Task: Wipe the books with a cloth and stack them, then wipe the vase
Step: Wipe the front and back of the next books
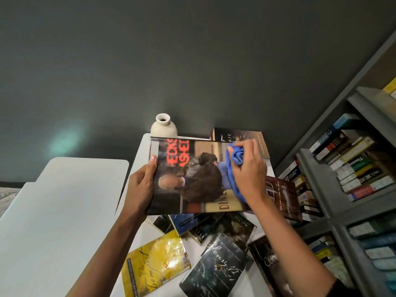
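The left hand (140, 185) grips the large book (192, 179) by its left edge. The right hand (248, 168) presses a blue cloth (234, 166) on its cover. The white vase (164, 126) stands far behind.

Glossy book cover (192, 176); soft blue cloth (234, 166); matt ceramic vase (163, 126)

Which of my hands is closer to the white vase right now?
Left, though only narrowly. The left hand grips the book's near-left edge, below the vase. The right hand presses the blue cloth on the cover, off to the vase's right.
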`<state>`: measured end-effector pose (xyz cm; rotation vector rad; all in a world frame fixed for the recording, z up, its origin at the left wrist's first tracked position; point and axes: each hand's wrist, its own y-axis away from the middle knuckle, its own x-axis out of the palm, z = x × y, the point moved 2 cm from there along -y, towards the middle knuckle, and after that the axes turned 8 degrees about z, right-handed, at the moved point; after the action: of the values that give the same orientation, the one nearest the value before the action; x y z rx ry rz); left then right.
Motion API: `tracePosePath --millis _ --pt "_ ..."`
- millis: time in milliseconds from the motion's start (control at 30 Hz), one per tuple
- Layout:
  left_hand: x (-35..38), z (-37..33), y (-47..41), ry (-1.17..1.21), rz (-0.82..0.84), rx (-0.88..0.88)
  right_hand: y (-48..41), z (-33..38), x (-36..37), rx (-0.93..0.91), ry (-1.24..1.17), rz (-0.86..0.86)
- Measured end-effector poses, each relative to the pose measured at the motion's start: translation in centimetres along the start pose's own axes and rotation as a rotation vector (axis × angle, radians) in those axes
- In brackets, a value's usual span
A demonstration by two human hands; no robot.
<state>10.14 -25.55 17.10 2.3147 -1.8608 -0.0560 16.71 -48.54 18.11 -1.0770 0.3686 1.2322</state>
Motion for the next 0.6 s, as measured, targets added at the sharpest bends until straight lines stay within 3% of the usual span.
tracePosePath --millis 100,200,267,400,500,600 --pt "0.4 -0.3 -0.2 -0.016 0.017 0.002 2.2 4.0 1.4 -0.141 -0.039 0.018" --pt "0.5 -0.1 -0.3 -0.046 0.02 0.001 5.8 6.7 2.5 -0.36 -0.079 0.202" --pt "0.3 0.2 0.0 -0.035 0.029 -0.013 5.1 5.4 1.9 -0.33 -0.07 0.196" --pt "0.3 0.5 0.6 -0.024 0.057 -0.019 0.7 1.3 0.3 -0.011 -0.095 0.005" --pt "0.8 0.4 0.3 -0.034 0.06 -0.012 0.9 3.9 1.3 -0.087 -0.102 -0.009" --pt "1.1 0.5 -0.1 -0.031 0.069 -0.019 3.3 7.1 2.9 -0.291 -0.166 0.144"
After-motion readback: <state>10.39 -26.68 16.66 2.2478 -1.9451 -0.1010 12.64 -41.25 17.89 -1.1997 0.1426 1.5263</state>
